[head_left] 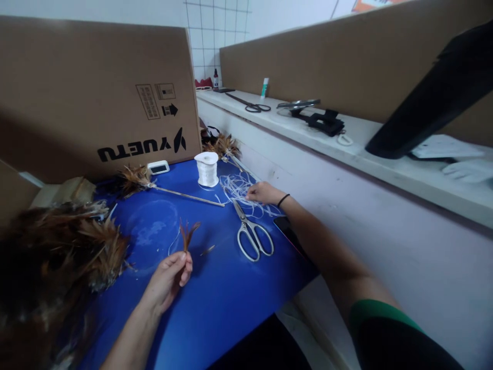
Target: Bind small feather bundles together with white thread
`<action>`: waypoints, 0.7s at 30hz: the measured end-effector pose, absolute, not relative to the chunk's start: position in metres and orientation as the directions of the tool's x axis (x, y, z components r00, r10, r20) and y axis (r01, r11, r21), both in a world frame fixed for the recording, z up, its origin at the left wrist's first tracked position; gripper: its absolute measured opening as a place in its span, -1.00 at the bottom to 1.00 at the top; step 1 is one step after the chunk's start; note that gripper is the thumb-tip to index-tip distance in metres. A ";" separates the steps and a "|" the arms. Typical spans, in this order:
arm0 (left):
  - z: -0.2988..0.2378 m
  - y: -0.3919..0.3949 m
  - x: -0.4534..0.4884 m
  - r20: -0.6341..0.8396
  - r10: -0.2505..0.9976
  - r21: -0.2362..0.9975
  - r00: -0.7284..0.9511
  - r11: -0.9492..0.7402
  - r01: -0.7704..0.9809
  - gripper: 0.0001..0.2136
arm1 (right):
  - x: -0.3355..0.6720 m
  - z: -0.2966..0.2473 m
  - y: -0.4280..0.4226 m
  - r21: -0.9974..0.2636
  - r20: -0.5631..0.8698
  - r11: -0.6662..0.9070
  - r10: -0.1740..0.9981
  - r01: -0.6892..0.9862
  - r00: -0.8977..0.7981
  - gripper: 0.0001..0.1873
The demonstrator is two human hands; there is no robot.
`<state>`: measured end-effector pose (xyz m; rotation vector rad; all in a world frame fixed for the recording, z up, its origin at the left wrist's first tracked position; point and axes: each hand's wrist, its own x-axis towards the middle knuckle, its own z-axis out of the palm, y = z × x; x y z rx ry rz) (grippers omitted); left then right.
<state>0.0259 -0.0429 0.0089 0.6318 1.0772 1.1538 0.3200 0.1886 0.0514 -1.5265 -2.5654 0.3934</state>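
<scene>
My left hand [172, 277] pinches a small bunch of brown feathers [187, 234] upright above the blue table [215, 293]. Over at the right, my right hand [265, 192] reaches into a loose tangle of white string [241, 187], its fingers pressed together on the strands. Silver scissors [250, 236] lie just in front of that hand, blades towards the string. A white spool [207, 169] stands behind, to the left of the tangle. One stick with feathers tied at its end [185, 195] rests across the table. A loose feather [208, 250] lies beside my left hand.
A large heap of brown feathers [103, 252] covers the left side. Behind stands a cardboard box [96, 92] with a small white display device [158, 167] before it. A phone [288, 231] lies under my right forearm. The ledge [358, 146] holds black scissors [254, 107] and a glue stick [264, 88].
</scene>
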 end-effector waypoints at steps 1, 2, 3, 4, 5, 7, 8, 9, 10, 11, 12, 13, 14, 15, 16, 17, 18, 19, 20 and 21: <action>0.009 -0.043 0.026 -0.341 0.940 0.855 0.029 0.323 -0.406 -0.73 | 0.324 0.053 0.188 -0.314 0.012 0.436 0.890 0.843 -0.455 -0.81; 0.009 -0.043 0.026 -0.339 0.940 0.856 0.031 0.321 -0.406 -0.73 | 0.326 0.055 0.187 -0.331 0.046 0.419 0.902 0.846 -0.428 -0.83; 0.009 -0.043 0.025 -0.336 0.941 0.857 0.030 0.319 -0.406 -0.74 | 0.328 0.056 0.187 -0.336 0.076 0.406 0.911 0.850 -0.405 -0.85; 0.009 -0.043 0.025 -0.334 0.942 0.857 0.029 0.317 -0.406 -0.74 | 0.329 0.056 0.186 -0.332 0.096 0.400 0.915 0.854 -0.391 -0.85; 0.009 -0.043 0.025 -0.333 0.942 0.858 0.029 0.316 -0.405 -0.74 | 0.328 0.056 0.186 -0.335 0.108 0.395 0.918 0.855 -0.382 -0.85; 0.008 -0.044 0.025 -0.331 0.943 0.859 0.030 0.315 -0.404 -0.74 | 0.324 0.053 0.184 -0.347 0.110 0.402 0.915 0.847 -0.389 -0.85; 0.008 -0.044 0.025 -0.330 0.943 0.860 0.031 0.314 -0.403 -0.75 | 0.321 0.051 0.183 -0.354 0.104 0.412 0.910 0.840 -0.402 -0.84; 0.008 -0.045 0.025 -0.329 0.944 0.860 0.033 0.314 -0.403 -0.75 | 0.318 0.048 0.183 -0.362 0.098 0.421 0.904 0.831 -0.415 -0.84; 0.007 -0.045 0.025 -0.328 0.944 0.860 0.033 0.313 -0.403 -0.75 | 0.316 0.045 0.182 -0.371 0.095 0.428 0.900 0.824 -0.425 -0.86; 0.007 -0.045 0.025 -0.328 0.944 0.859 0.032 0.312 -0.405 -0.75 | 0.313 0.042 0.182 -0.382 0.096 0.430 0.899 0.818 -0.428 -0.90; 0.007 -0.044 0.025 -0.328 0.944 0.859 0.034 0.313 -0.405 -0.75 | 0.312 0.040 0.183 -0.395 0.100 0.429 0.899 0.812 -0.426 -0.91; 0.008 -0.044 0.025 -0.327 0.944 0.859 0.034 0.313 -0.405 -0.76 | 0.311 0.039 0.183 -0.412 0.108 0.424 0.901 0.806 -0.419 -0.89; 0.008 -0.043 0.025 -0.325 0.945 0.860 0.037 0.311 -0.404 -0.76 | 0.311 0.038 0.184 -0.433 0.116 0.416 0.905 0.800 -0.408 -0.87; 0.008 -0.043 0.025 -0.323 0.946 0.861 0.038 0.310 -0.402 -0.76 | 0.312 0.038 0.185 -0.458 0.123 0.405 0.911 0.792 -0.394 -0.87; 0.008 -0.043 0.025 -0.321 0.946 0.863 0.039 0.309 -0.400 -0.76 | 0.313 0.039 0.185 -0.487 0.128 0.390 0.917 0.782 -0.377 -0.87; 0.008 -0.042 0.025 -0.320 0.947 0.864 0.039 0.308 -0.399 -0.75 | 0.314 0.040 0.185 -0.519 0.129 0.372 0.924 0.770 -0.359 -0.88; 0.007 -0.042 0.026 -0.320 0.947 0.865 0.038 0.308 -0.397 -0.75 | 0.316 0.042 0.185 -0.554 0.128 0.351 0.932 0.755 -0.339 -0.89; 0.007 -0.042 0.026 -0.320 0.947 0.865 0.039 0.309 -0.395 -0.75 | 0.317 0.043 0.184 -0.592 0.122 0.327 0.940 0.737 -0.319 -0.90; 0.007 -0.042 0.025 -0.321 0.946 0.866 0.040 0.310 -0.393 -0.75 | 0.318 0.045 0.183 -0.631 0.112 0.300 0.948 0.715 -0.299 -0.90; 0.007 -0.042 0.025 -0.321 0.946 0.866 0.041 0.311 -0.392 -0.75 | 0.319 0.047 0.182 -0.672 0.100 0.272 0.955 0.689 -0.280 -0.90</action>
